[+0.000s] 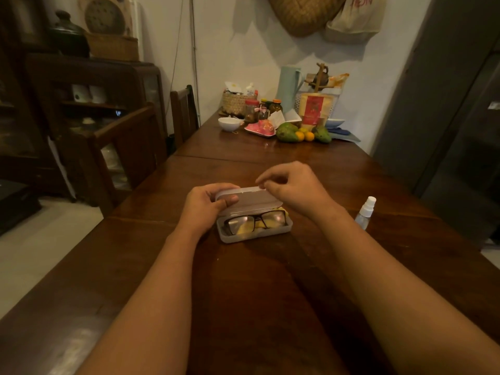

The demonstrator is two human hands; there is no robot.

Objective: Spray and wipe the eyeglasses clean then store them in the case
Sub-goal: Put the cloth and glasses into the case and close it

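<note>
On the wooden worktop [151, 239], from left to right: left hand [205, 205], fingers curled around the left end of the half-raised lid [250, 200], thumb pressed on its face; grey case [254, 234], base flat on the worktop, containing dark-framed eyeglasses [255, 220] laid over a yellow cloth [250, 227]; right hand [295, 189], fingertips pinching the lid's upper edge; spray bottle [365, 212], upright, standing apart to the right of the case.
</note>
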